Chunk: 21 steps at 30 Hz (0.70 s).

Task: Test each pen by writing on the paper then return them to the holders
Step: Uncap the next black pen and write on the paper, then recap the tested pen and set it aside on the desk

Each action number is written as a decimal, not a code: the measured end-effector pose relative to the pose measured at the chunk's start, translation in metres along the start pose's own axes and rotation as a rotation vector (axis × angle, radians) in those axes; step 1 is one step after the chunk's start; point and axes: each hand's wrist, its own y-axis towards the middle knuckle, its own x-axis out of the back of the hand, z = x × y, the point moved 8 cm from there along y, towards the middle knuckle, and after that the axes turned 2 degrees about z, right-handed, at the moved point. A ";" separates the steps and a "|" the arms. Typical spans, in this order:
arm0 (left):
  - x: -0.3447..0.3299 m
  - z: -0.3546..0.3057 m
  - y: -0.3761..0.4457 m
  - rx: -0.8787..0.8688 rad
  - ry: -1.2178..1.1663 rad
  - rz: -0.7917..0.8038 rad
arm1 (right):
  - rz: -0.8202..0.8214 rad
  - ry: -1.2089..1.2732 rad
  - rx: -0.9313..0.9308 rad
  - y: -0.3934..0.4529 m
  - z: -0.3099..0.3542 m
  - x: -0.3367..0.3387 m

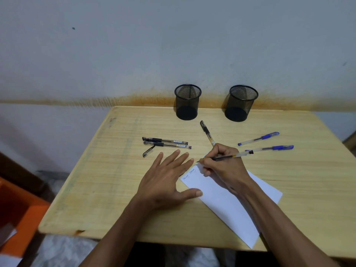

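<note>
**Pen tip at the paper's far corner, both holders empty**

At the left of the table (92, 189), two capped black pens (165, 143) lie side by side, long axes running left to right, with a loose cap (148, 151) just in front of them. It is probably the cap of the pen in use, and the left hand is the nearer one to fetch it.

The left hand (165, 182) lies flat with fingers straight and spread, the thumb pressing the near left edge of the paper (227, 205) to steady it.

The left holder (187, 102) stands at the back edge of the table, and its mesh shows nothing inside. A third black pen (207, 132) lies in front of it, pointing from the holder towards the right hand.

The right hand (221, 166) pinches an uncapped pen (227, 156) in a writing grip. The tip points left and sits at the paper's far corner, just past two short scribbles (189, 174); the barrel trails right. The coming stroke needs the tip brought down onto the sheet.

The right holder (240, 103) is also empty. Two blue pens (269, 141), capped, lie fanned out at the right, near the right hand. So no pen is back in a holder yet.
</note>
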 end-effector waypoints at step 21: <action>0.040 0.070 -0.036 0.702 -0.055 -0.566 | -0.085 -0.194 0.021 -0.055 0.007 0.019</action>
